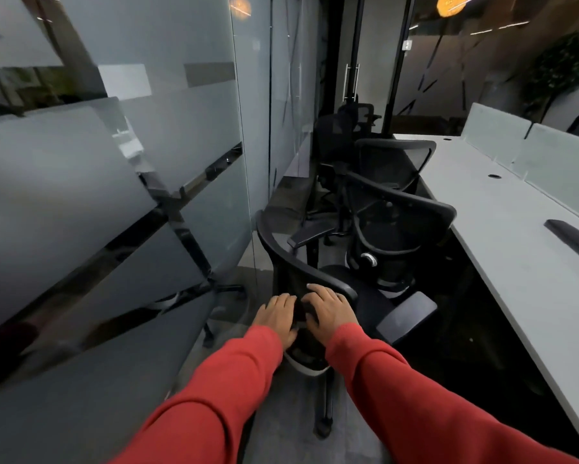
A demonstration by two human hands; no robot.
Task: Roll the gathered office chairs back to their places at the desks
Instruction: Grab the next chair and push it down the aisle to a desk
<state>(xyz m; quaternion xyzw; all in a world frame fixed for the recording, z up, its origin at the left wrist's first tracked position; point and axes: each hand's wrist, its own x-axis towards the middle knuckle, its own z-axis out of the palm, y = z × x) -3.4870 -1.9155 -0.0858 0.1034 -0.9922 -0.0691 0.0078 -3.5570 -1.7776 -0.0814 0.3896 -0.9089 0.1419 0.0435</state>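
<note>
Fingers [281, 301] of the left hand [276, 316] and right hand [328, 313] lie spread, almost straight, pressing on the near black mesh-backed office chair [288, 276], gripping nothing. It stands in a narrow aisle between a frosted glass wall [147, 162] left and a white desk [515, 249] right. Pushed crookedly, it may jam against the second black chair [415, 209] beyond.

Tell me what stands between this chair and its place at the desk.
Nothing separates the hands from it: left hand and right hand rest on the near chair. A second chair stands directly ahead beside the desk, a third chair beyond. The glass wall hems the left.
</note>
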